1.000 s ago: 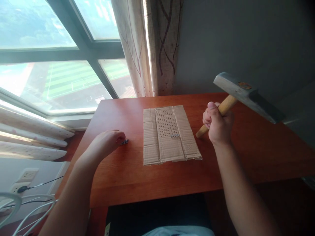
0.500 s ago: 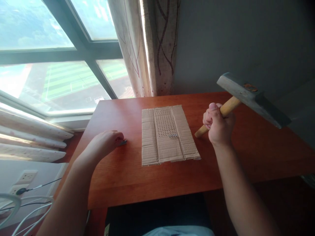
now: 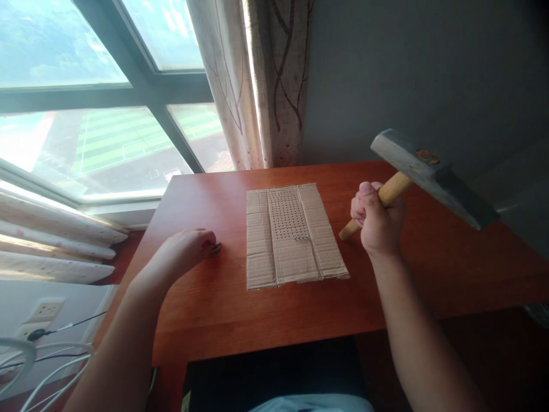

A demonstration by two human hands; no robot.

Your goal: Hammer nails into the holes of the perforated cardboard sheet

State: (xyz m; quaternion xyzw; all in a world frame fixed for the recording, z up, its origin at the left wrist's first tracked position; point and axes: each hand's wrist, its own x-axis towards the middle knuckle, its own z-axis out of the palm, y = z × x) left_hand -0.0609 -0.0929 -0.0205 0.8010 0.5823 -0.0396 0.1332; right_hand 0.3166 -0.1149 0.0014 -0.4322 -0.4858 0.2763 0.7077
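My right hand [image 3: 377, 220] is closed in a fist round the wooden handle of a hammer [image 3: 429, 170], whose grey steel head is raised above the table to the right. My left hand [image 3: 189, 249] rests on the red-brown table [image 3: 240, 309] with its fingers curled over a small heap of dark nails [image 3: 215, 248]. Between the hands lies a flat cardboard sheet [image 3: 294, 234] with a grid of punched holes in its middle strip. A short row of nails [image 3: 302, 237] stands at the lower end of that grid.
A patterned curtain [image 3: 274, 86] hangs behind the table's far edge, next to a large window [image 3: 98, 97]. A grey wall stands at the back right. White cables [image 3: 51, 360] and a wall socket [image 3: 40, 312] are at the lower left, off the table.
The hammer head and my right hand have shifted slightly left and a little down. My left hand stays over the nails, which are more covered now.
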